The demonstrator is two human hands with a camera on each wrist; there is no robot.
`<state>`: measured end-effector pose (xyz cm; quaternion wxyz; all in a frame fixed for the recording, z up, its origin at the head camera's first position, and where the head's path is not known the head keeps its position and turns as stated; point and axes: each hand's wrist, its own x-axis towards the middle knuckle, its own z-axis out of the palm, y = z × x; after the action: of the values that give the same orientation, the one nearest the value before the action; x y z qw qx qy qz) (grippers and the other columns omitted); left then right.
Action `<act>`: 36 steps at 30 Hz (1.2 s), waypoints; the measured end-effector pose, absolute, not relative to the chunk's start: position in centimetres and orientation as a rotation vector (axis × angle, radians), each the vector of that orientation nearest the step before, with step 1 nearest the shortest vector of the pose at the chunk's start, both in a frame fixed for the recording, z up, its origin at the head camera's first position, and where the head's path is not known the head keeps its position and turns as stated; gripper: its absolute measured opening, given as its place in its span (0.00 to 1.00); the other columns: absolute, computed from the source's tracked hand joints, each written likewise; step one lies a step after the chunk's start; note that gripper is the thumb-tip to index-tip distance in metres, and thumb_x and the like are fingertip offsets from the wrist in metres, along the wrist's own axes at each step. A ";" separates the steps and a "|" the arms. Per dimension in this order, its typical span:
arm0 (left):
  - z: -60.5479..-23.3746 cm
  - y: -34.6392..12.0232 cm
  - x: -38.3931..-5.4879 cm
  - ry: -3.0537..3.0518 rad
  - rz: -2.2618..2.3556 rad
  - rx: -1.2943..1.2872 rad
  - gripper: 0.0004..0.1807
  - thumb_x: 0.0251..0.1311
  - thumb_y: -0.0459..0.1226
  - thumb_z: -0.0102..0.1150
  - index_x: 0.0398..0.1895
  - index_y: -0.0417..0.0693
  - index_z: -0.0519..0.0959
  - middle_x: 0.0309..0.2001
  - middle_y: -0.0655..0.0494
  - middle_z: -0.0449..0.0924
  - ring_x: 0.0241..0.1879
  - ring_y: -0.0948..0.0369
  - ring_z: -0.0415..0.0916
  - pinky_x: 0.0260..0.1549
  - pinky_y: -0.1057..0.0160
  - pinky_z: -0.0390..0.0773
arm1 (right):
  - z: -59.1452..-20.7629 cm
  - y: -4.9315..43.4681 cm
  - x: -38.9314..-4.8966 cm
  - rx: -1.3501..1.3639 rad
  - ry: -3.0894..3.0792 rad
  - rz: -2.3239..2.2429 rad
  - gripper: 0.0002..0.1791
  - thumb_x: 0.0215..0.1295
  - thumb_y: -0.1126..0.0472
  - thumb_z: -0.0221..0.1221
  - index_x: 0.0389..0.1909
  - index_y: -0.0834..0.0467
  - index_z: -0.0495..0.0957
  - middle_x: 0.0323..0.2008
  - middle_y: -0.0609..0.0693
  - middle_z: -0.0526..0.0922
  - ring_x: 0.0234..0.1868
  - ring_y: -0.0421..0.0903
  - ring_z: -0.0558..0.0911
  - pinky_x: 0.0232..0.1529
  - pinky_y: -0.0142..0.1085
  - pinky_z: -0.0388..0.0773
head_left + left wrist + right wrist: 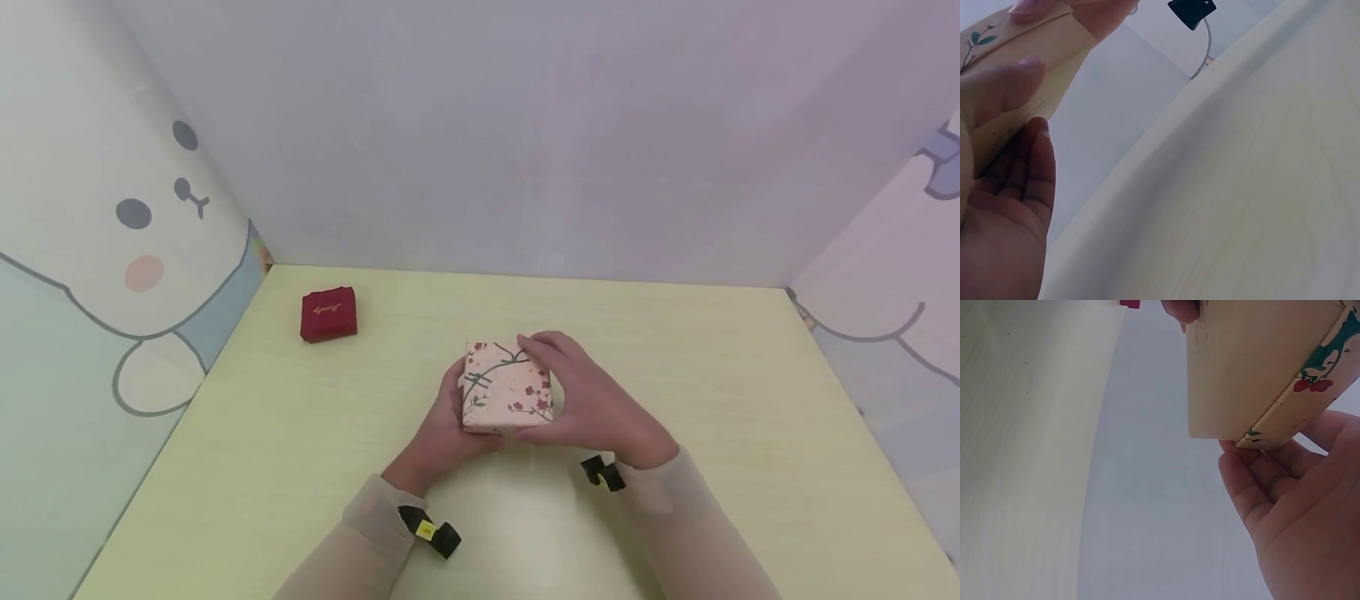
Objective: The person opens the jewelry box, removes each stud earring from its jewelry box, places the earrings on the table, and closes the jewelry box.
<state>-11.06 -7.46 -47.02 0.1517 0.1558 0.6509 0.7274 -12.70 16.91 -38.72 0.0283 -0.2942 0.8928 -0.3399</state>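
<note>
A small square cardboard box with a pale pink lid, printed with red blossoms and dark green twigs, is held up off the table between both hands. My left hand grips it at the left side, thumb along the near edge and fingers under it. On the right, my right hand spans the lid, with fingers at the far edge and thumb at the near edge. From the right wrist view, the plain cream lower part of the box shows beside the printed lid rim. The lid sits on the box.
A dark red box with gold lettering lies at the back left of the pale yellow table. A plain wall rises behind the table, and walls with cartoon prints flank it. A black strap is on each sleeve.
</note>
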 end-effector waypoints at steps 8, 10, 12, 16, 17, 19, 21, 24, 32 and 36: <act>-47.1 -7.5 -11.1 1.839 2.091 0.456 0.66 0.52 0.28 0.78 0.81 0.65 0.37 0.76 0.55 0.63 0.69 0.55 0.68 0.68 0.60 0.65 | -38.4 16.9 -12.5 -0.900 2.759 -1.056 0.65 0.42 0.37 0.81 0.79 0.54 0.60 0.71 0.46 0.63 0.65 0.43 0.68 0.65 0.46 0.72; -47.0 -7.5 -11.1 1.846 2.082 0.445 0.67 0.52 0.28 0.78 0.81 0.65 0.37 0.75 0.54 0.64 0.68 0.55 0.69 0.68 0.60 0.66 | -38.3 16.9 -12.5 -0.900 2.764 -1.061 0.65 0.41 0.38 0.82 0.79 0.54 0.60 0.71 0.47 0.63 0.64 0.44 0.69 0.64 0.47 0.73; -47.0 -7.6 -11.1 1.861 2.068 0.422 0.67 0.53 0.28 0.77 0.81 0.64 0.36 0.74 0.53 0.65 0.67 0.55 0.71 0.67 0.60 0.68 | -38.3 17.0 -12.6 -0.891 2.767 -1.073 0.65 0.40 0.39 0.82 0.79 0.54 0.61 0.71 0.46 0.64 0.64 0.44 0.69 0.64 0.47 0.73; -47.0 -7.6 -11.1 1.894 2.044 0.365 0.68 0.52 0.29 0.78 0.82 0.59 0.33 0.74 0.51 0.66 0.66 0.55 0.73 0.65 0.59 0.70 | -38.2 17.4 -12.6 -0.882 2.773 -1.089 0.66 0.40 0.38 0.82 0.79 0.53 0.61 0.71 0.45 0.63 0.64 0.43 0.70 0.64 0.47 0.73; -47.0 -7.6 -11.2 1.902 2.039 0.357 0.69 0.52 0.30 0.78 0.83 0.57 0.33 0.74 0.51 0.66 0.66 0.55 0.73 0.65 0.59 0.70 | -38.2 17.5 -12.7 -0.880 2.774 -1.095 0.66 0.39 0.37 0.82 0.79 0.53 0.61 0.71 0.45 0.63 0.64 0.43 0.70 0.64 0.47 0.72; -47.0 -7.6 -11.2 1.912 2.036 0.346 0.69 0.52 0.30 0.78 0.83 0.57 0.33 0.74 0.52 0.65 0.66 0.55 0.73 0.65 0.58 0.70 | -38.0 17.7 -12.7 -0.883 2.777 -1.092 0.66 0.39 0.35 0.82 0.79 0.52 0.61 0.71 0.45 0.63 0.64 0.43 0.70 0.64 0.47 0.72; -47.1 -7.5 -11.2 1.905 2.045 0.349 0.69 0.52 0.30 0.78 0.83 0.58 0.33 0.75 0.51 0.64 0.66 0.55 0.73 0.65 0.59 0.71 | -37.9 17.9 -12.8 -0.883 2.782 -1.089 0.66 0.39 0.35 0.82 0.80 0.52 0.60 0.71 0.46 0.63 0.65 0.45 0.70 0.64 0.49 0.72; -47.2 -7.4 -11.1 1.873 2.067 0.356 0.68 0.53 0.30 0.78 0.82 0.62 0.34 0.75 0.51 0.64 0.66 0.54 0.73 0.62 0.61 0.73 | -37.7 18.1 -12.9 -0.880 2.789 -1.082 0.66 0.39 0.38 0.82 0.80 0.52 0.60 0.72 0.47 0.63 0.65 0.46 0.70 0.64 0.50 0.72; -47.1 -7.6 -11.0 1.883 2.062 0.320 0.68 0.52 0.34 0.80 0.82 0.61 0.34 0.73 0.49 0.66 0.65 0.53 0.73 0.64 0.59 0.71 | -37.4 19.7 -13.9 -0.932 2.824 -0.992 0.66 0.42 0.28 0.76 0.79 0.54 0.60 0.71 0.44 0.64 0.64 0.43 0.70 0.64 0.49 0.72; -47.0 -7.5 -11.0 1.886 2.065 0.303 0.68 0.51 0.30 0.79 0.82 0.62 0.36 0.71 0.48 0.67 0.63 0.51 0.74 0.65 0.56 0.71 | -37.1 21.1 -14.4 -0.971 2.846 -0.945 0.64 0.42 0.30 0.78 0.78 0.54 0.62 0.70 0.43 0.66 0.65 0.43 0.70 0.63 0.48 0.73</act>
<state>-11.02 -7.49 -47.01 0.1637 0.1062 0.6614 0.7242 -14.40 21.11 -37.12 -0.0050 -0.3079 0.9029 -0.2999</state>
